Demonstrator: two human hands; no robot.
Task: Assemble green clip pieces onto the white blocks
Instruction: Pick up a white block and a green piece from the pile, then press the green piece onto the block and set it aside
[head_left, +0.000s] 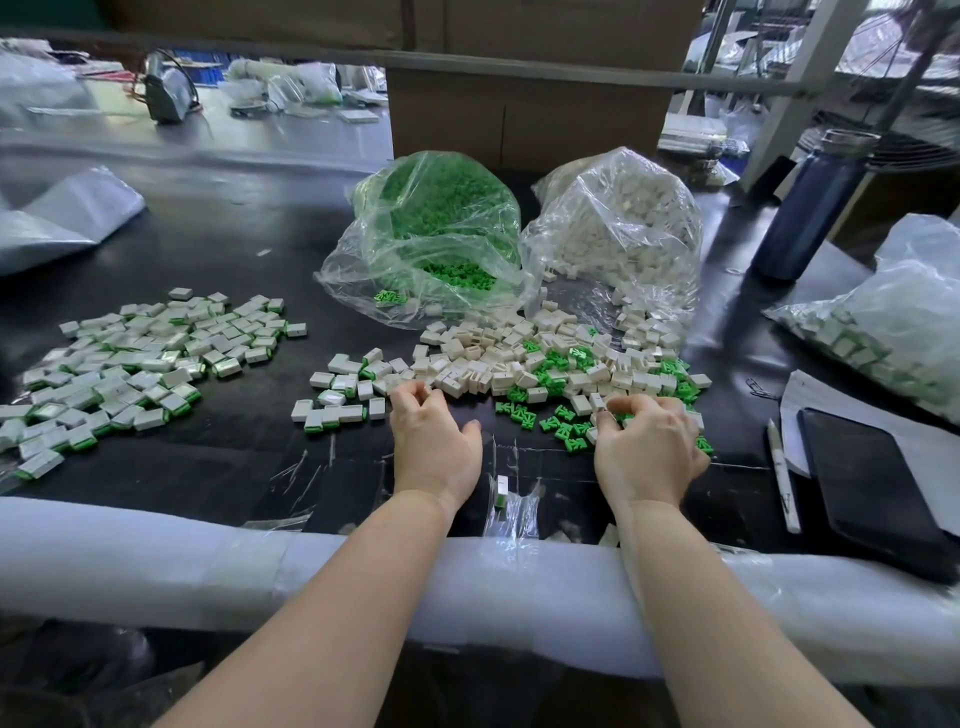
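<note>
Right now, from the head view, your left hand (434, 441) reaches into the near edge of the loose white blocks (498, 364), fingers curled down at their tips — whether they already pinch a block, you cannot tell. Your right hand (647, 449) sits on the scattered green clips (563, 428), fingers bent tight into them, but a clip held in them does not show.

Things could go wrong here. The clips lie mixed in with the blocks, so you might grab two at once, or knock pieces off the near edge, where one finished piece (501, 491) already lies alone. A clip pushed on crooked might not snap in.

Look around too. The finished pile (130, 364) lies well to your left. The green bag (431, 239) and the white bag (623, 234) stand open behind the heap. On your right lie a pen (782, 475) and a dark tablet (872, 483), near your right hand — a wide sweep could bump them. A blue bottle (810, 208) stands farther back.
</note>
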